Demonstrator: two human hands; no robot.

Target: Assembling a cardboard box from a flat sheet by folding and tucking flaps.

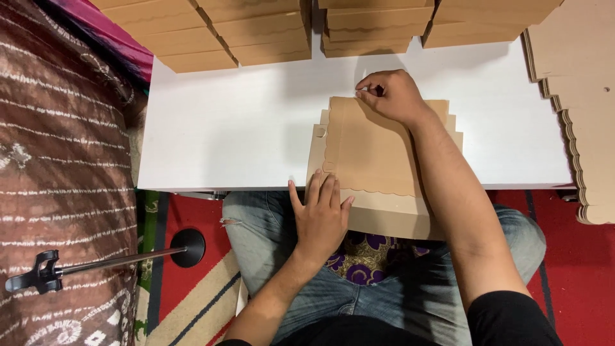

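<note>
Two hands pressing a flat brown cardboard box blank at the near edge of the white tabletop.

Going left to right, I see my left hand lying flat, fingers spread narrow, on the blank's near left corner, which overhangs the edge. My right hand pinches the blank's far edge, fingertips closed on it. Stacks of folded brown cardboard boxes line the far edge.

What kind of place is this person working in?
Probably a home set up for box-making by hand: a low white table over a red patterned rug, stacks of folded cardboard boxes along the back, and flat scalloped cardboard sheets piled at the right.
</note>
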